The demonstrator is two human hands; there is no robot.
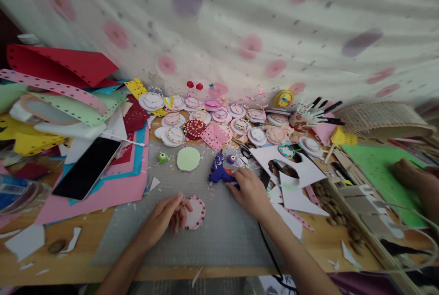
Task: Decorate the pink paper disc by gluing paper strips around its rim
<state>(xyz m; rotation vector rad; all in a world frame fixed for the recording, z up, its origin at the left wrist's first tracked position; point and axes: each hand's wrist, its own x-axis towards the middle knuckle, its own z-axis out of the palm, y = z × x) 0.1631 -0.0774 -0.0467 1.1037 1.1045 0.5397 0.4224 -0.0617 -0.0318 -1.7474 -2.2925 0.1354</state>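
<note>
My right hand [249,190] is closed on the rear of a blue glue gun [219,171], which lies on the grey cutting mat [144,240]. A black cord runs from under my right wrist to the front edge. My left hand [169,212] has its fingers curled together at the left rim of a pale pink disc [196,213] edged with small red beads. Whatever those fingertips pinch is too small to make out. Beyond the disc lie a light green paper circle [188,158], a green one-eyed trinket [162,157] and a purple one [232,158].
Rows of small decorated paper hats [173,119] line the back. To the left are a phone [87,167], coloured sheets and a plastic bottle [20,194]. Right of the mat lie scissors [245,150], cut white paper [302,194] and walnuts [327,203]. Another person's hand [411,174] rests over green card.
</note>
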